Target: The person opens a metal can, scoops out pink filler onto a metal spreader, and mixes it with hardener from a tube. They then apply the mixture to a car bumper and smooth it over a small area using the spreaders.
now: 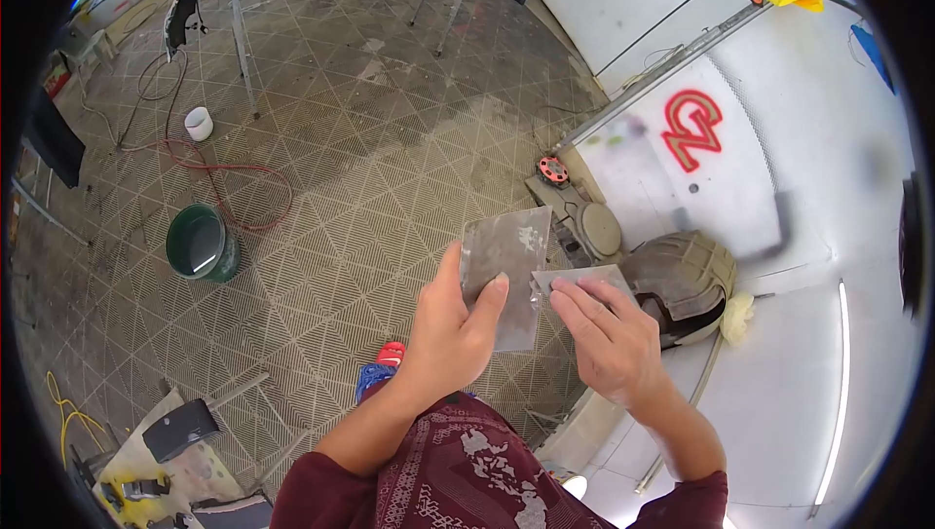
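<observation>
Two hands at frame centre: the left hand (455, 324) pinches one gray plate (504, 276), thumb on its face, fingers mostly hidden behind; the right hand (609, 339) closes on one smaller plate (612, 278), its underside unseen.

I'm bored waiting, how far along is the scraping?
Done, it seems: pale paste is on the plate. In hand: the left hand holds the plate; the right hand has the scraper at its edge. Left, probably: the smear near the plate's top, not yet scraped up.
</observation>
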`<state>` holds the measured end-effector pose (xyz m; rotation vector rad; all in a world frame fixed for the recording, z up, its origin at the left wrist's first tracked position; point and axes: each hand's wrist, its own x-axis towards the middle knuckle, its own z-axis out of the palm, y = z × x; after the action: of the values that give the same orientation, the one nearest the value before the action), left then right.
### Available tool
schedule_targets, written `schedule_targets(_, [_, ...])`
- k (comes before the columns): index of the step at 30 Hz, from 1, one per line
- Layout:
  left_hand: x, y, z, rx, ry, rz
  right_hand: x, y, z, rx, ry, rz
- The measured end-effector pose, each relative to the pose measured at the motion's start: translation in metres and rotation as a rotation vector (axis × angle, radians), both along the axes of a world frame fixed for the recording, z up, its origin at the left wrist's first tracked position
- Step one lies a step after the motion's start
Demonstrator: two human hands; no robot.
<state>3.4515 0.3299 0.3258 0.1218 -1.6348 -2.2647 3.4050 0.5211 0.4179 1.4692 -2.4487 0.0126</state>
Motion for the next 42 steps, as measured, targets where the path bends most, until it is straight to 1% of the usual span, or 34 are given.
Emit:
schedule_targets(2, [-0.004,-0.002,-0.002,-0.015,0.037,0.024,0.0,-0.002,-0.008,-0.006,-0.023,-0.01])
schedule_targets(4, [-0.006,-0.006,-0.002,-0.043,-0.071,-0.041,0.0,-0.001,-0.01,-0.017,-0.044,-0.024])
schedule_targets(5, [-0.008,-0.006,-0.004,-0.049,-0.071,-0.047,-0.001,0.002,-0.009,0.0,-0.063,-0.004])
schedule_targets(7, [-0.014,-0.006,-0.01,0.054,-0.042,-0.067,-0.006,0.01,-0.004,0.007,-0.083,0.004])
schedule_targets(8, [-0.016,-0.007,-0.008,0.047,-0.044,-0.079,-0.01,0.014,0.003,0.008,-0.149,0.032])
schedule_targets(9, [-0.021,-0.009,-0.004,0.185,-0.059,-0.088,-0.013,0.017,0.011,0.011,-0.214,0.066])
schedule_targets(10, [-0.026,-0.011,-0.002,0.321,-0.073,-0.096,-0.015,0.019,0.016,0.001,-0.211,0.062])
schedule_targets(11, [-0.03,-0.013,-0.003,0.312,-0.074,-0.102,-0.015,0.021,0.022,-0.036,-0.223,0.062])
schedule_targets(13, [-0.038,-0.014,-0.007,0.522,-0.169,-0.199,-0.019,0.021,0.028,-0.072,-0.239,0.062])
schedule_targets(14, [-0.041,-0.015,-0.007,0.52,-0.171,-0.202,-0.02,0.017,0.029,-0.105,-0.178,0.072])
schedule_targets(15, [-0.043,-0.016,-0.005,0.672,-0.214,-0.307,-0.023,0.014,0.028,-0.139,-0.115,0.082])
schedule_targets(16, [-0.046,-0.017,-0.004,0.822,-0.255,-0.411,-0.027,0.012,0.024,-0.146,-0.113,0.083])
schedule_targets(17, [-0.05,-0.016,-0.004,0.816,-0.255,-0.408,-0.031,0.011,0.018,-0.163,-0.084,0.102])
schedule_targets(19, [-0.057,-0.014,-0.003,0.983,-0.273,-0.468,-0.04,0.014,0.0,-0.184,-0.055,0.132])
schedule_targets(21, [-0.066,-0.005,-0.005,0.994,-0.288,-0.423,-0.051,0.022,-0.026,-0.331,-0.044,0.157])
schedule_targets(22, [-0.071,-0.003,-0.005,1.01,-0.307,-0.383,-0.061,0.029,-0.035,-0.336,-0.04,0.174])
schedule_targets(23, [-0.076,-0.006,-0.002,1.0,-0.295,-0.369,-0.074,0.041,-0.042,-0.285,-0.022,0.198])
schedule_targets(24, [-0.08,-0.011,0.001,0.977,-0.22,-0.374,-0.087,0.055,-0.052,-0.238,-0.004,0.22])
schedule_targets(25, [-0.083,-0.015,0.004,0.954,-0.148,-0.378,-0.099,0.074,-0.07,-0.186,-0.069,0.174])
schedule_targets(26, [-0.089,-0.015,0.007,0.946,-0.141,-0.359,-0.111,0.078,-0.072,-0.194,-0.072,0.193])
schedule_targets(28, [-0.104,-0.015,0.016,0.737,-0.175,-0.231,-0.138,0.081,-0.07,-0.376,-0.04,0.071])
schedule_targets(29, [-0.112,-0.011,0.018,0.724,-0.168,-0.215,-0.148,0.069,-0.055,-0.504,-0.062,0.054])
schedule_targets(30, [-0.121,-0.005,0.019,0.538,-0.139,-0.129,-0.155,0.059,-0.036,-0.52,-0.063,0.064])
schedule_targets(31, [-0.129,0.001,0.02,0.353,-0.114,-0.047,-0.161,0.051,-0.017,-0.449,-0.076,0.092])
schedule_targets(32, [-0.138,0.006,0.025,0.34,-0.12,-0.044,-0.168,0.046,-0.005,-0.375,-0.091,0.114])
schedule_targets(33, [-0.146,0.011,0.032,0.236,-0.081,-0.025,-0.175,0.043,0.0,-0.387,-0.097,0.114])
schedule_targets(34, [-0.155,0.016,0.036,0.135,-0.041,-0.004,-0.184,0.041,0.005,-0.281,-0.057,0.126])
schedule_targets(35, [-0.164,0.022,0.037,0.129,-0.046,0.0,-0.192,0.041,0.005,-0.173,-0.017,0.138])
schedule_targets(39, [-0.202,0.039,0.035,0.033,-0.091,0.096,-0.223,0.051,-0.01,-0.141,-0.056,0.129])
schedule_targets(40, [-0.211,0.041,0.033,0.007,-0.111,0.14,-0.229,0.056,-0.016,-0.144,-0.118,0.142])
schedule_targets(41, [-0.222,0.041,0.027,0.003,-0.113,0.15,-0.237,0.059,-0.019,-0.147,-0.18,0.154])
schedule_targets(42, [-0.234,0.041,0.017,0.058,-0.132,0.15,-0.247,0.061,-0.019,-0.149,-0.184,0.161])
